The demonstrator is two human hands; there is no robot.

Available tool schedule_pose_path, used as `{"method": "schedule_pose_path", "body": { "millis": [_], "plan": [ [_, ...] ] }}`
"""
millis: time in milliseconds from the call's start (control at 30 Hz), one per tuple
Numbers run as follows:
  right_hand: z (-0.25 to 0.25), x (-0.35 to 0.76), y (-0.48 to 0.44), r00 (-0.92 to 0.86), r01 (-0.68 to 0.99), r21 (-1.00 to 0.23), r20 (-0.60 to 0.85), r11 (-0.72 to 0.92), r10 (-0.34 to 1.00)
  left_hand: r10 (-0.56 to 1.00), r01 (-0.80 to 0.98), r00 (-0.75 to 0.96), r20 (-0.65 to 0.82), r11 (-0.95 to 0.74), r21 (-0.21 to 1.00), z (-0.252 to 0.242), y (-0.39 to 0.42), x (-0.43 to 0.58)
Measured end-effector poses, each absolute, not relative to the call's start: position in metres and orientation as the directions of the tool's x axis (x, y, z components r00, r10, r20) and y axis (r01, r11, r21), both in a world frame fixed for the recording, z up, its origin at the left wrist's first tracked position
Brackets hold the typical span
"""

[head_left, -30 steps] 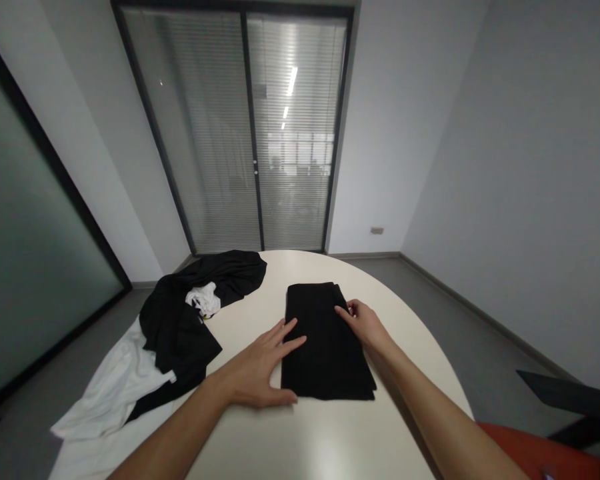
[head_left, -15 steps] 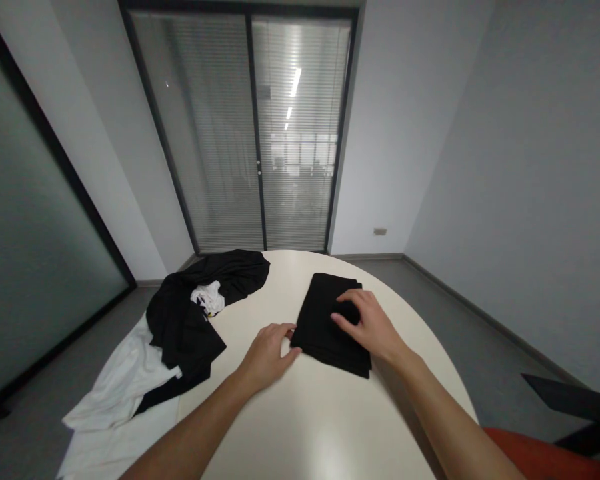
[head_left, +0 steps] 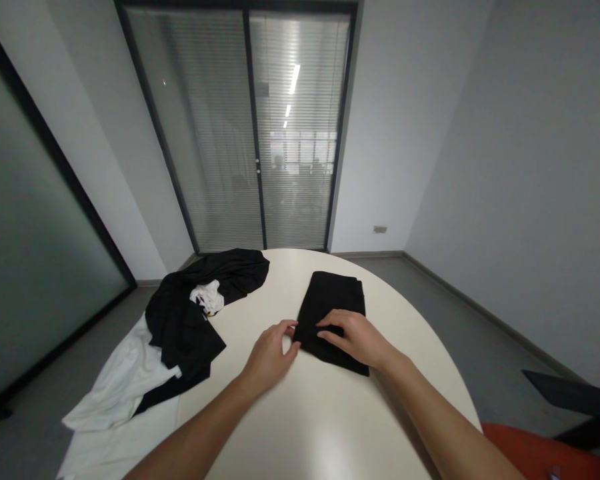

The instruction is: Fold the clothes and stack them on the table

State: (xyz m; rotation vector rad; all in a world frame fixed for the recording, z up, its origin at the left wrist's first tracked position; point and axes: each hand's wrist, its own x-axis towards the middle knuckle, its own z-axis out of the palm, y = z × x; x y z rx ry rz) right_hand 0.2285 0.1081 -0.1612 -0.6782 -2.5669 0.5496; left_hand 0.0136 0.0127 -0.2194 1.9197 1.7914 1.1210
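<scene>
A folded black garment (head_left: 333,290) lies flat on the white round table (head_left: 300,413), in front of me. My left hand (head_left: 271,352) is at its near left corner, thumb and fingertips closed about the edge of the cloth. Over the lower middle of the garment is my right hand (head_left: 356,338), palm down. Its thumb and index finger are apart, with the fingertips at the top layer. The kind of garment cannot be made out.
To the left lie a crumpled black garment (head_left: 190,327), a small bunched white cloth (head_left: 209,297) and a white garment (head_left: 123,373) reaching the table edge. An orange chair seat (head_left: 535,450) is at lower right. Glass doors (head_left: 295,153) stand beyond the table.
My right hand has moved left and toward me across the folded black garment. The garment's right edge looks more even. My left hand stays at its corner.
</scene>
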Motion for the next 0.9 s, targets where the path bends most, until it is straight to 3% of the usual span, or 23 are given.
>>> {"method": "schedule_pose_path", "body": {
  "millis": [200,400,567,800,900],
  "plan": [
    [-0.162,0.224,0.105,-0.769,0.413,-0.370,0.348,0.832,0.536,0.936,0.768,-0.191,0.295,-0.044,0.639,-0.215,0.014,0.026],
    [-0.162,0.228,0.107,-0.825,0.401,-0.347,0.265,0.848,0.499,0.948,0.817,-0.163,0.272,-0.025,0.577,-0.216,0.015,0.025],
    [-0.164,0.229,0.106,-0.866,0.390,-0.316,0.195,0.865,0.461,0.955,0.825,-0.087,0.284,-0.090,0.557,-0.213,0.013,0.018],
    [-0.167,0.230,0.108,-0.887,0.365,-0.345,0.153,0.865,0.436,0.887,0.883,0.138,0.440,-0.312,0.352,-0.212,0.009,0.012],
    [-0.163,0.233,0.108,-0.888,0.345,-0.397,0.156,0.850,0.433,0.867,0.861,0.241,0.436,-0.398,0.317,-0.211,0.009,0.010]
  ]
}}
